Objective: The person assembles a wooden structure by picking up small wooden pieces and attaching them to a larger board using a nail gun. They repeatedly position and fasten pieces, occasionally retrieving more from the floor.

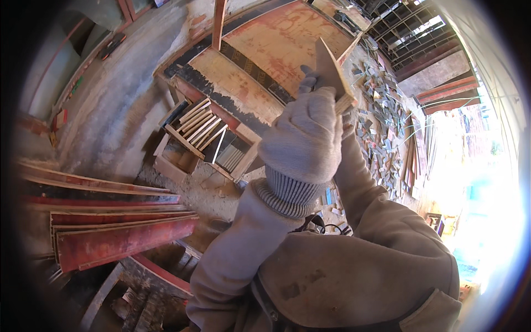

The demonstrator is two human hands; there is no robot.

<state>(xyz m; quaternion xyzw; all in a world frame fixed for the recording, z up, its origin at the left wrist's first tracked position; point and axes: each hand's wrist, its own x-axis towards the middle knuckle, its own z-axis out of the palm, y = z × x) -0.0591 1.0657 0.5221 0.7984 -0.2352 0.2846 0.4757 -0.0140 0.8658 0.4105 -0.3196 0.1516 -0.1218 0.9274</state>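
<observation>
Sleeves (235, 249) lead to hands (304, 135), a board (330, 72) jutting beyond the left's grip.

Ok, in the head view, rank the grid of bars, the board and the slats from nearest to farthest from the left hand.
From the left hand:
1. Board: in its grip, at the fingers.
2. Slats: to the left, in a box below the tabletop's edge.
3. Grid of bars: far off at the upper right, beyond the floor scraps.
</observation>
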